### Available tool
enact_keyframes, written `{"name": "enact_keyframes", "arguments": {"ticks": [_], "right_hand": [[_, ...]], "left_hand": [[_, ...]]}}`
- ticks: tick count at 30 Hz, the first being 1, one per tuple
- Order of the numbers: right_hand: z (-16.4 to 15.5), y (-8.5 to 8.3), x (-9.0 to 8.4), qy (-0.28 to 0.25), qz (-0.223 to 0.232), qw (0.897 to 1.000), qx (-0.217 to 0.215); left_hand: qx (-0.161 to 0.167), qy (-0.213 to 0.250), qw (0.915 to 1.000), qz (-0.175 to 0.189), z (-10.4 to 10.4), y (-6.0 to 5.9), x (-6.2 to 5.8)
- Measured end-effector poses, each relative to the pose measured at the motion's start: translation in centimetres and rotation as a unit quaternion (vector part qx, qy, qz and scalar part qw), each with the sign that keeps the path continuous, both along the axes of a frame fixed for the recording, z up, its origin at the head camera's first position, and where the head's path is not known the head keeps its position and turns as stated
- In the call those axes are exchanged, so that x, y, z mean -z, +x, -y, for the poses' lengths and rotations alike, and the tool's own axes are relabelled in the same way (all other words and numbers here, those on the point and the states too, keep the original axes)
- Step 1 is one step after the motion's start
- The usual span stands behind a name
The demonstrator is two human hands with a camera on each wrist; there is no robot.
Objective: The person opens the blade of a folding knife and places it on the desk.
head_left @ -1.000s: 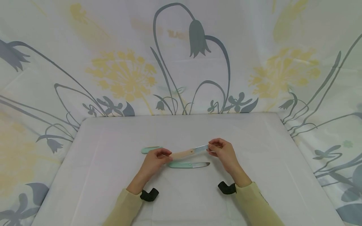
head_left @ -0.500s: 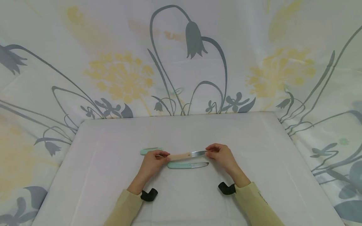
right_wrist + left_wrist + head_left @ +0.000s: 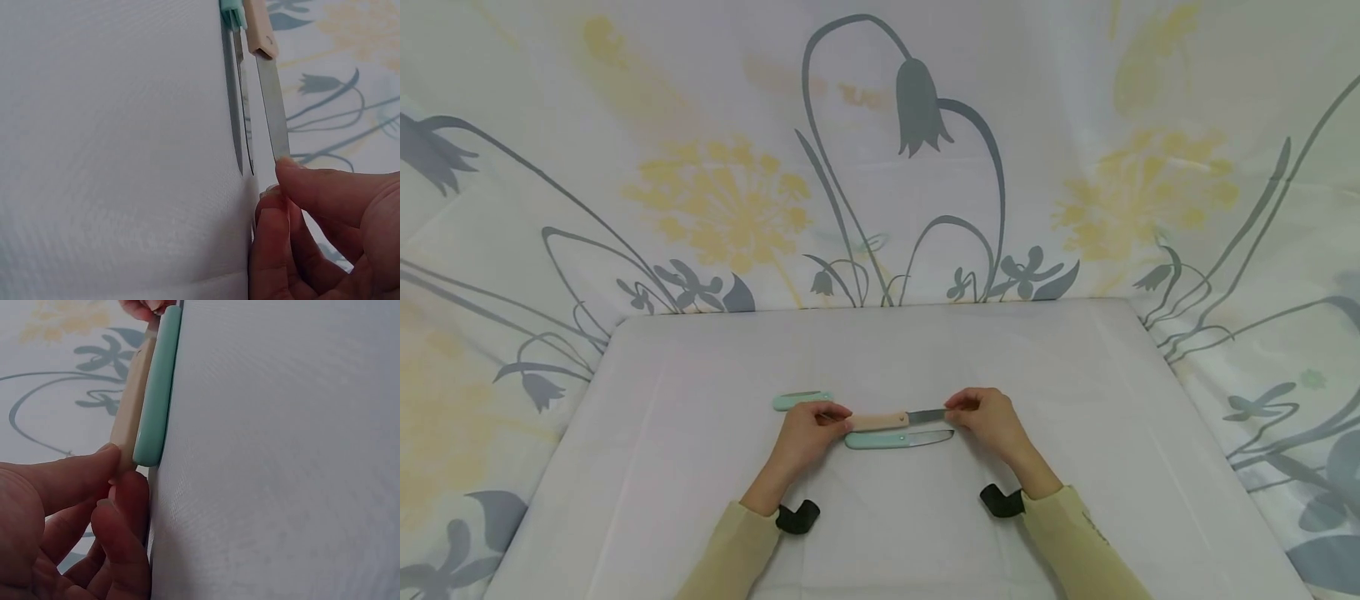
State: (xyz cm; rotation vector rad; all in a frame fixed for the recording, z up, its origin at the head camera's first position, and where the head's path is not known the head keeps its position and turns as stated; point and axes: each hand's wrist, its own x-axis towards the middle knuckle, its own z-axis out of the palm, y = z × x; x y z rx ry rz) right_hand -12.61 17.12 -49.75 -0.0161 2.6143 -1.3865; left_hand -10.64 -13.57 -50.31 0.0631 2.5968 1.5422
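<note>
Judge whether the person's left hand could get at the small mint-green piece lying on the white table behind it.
Probably yes: the small mint-green piece lies uncovered just beyond the left hand, though that hand now holds the beige-handled knife.

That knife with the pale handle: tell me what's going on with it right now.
A person holds the pale-handled knife by both ends, level and low over the white table. The left hand pinches the handle end; the right hand pinches the blade tip. It sits just behind a mint-handled knife lying flat on the table. Whether the two touch is unclear. Another mint-coloured piece lies behind the left hand.
</note>
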Motion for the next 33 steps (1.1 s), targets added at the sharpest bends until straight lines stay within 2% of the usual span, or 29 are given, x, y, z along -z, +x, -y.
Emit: {"name": "enact_keyframes", "arguments": {"ticks": [7, 12, 23, 28, 33], "right_hand": [[0.0, 0.2, 0.0, 0.012, 0.001, 1.0, -0.002], [0.0, 0.2, -0.1, 0.011, 0.003, 1.0, 0.003], [0.0, -0.2, -0.5, 0.024, -0.002, 1.0, 0.008], [0.6, -0.4, -0.7, 0.001, -0.017, 1.0, 0.007], [1.7, -0.7, -0.9, -0.022, -0.039, 0.999, 0.006]], "left_hand": [[0.001, -0.014, 0.9997, 0.019, 0.1, -0.1, 0.4], [0.002, -0.019, 0.9996, 0.019, 0.1, -0.1, 0.5], [-0.001, -0.02, 0.9996, 0.023, 0.3, -0.2, -0.2], [-0.014, -0.017, 0.9997, 0.014, 0.9, -0.4, -0.3], [-0.043, -0.002, 0.999, 0.006, 1.8, -0.8, -0.9]]}}
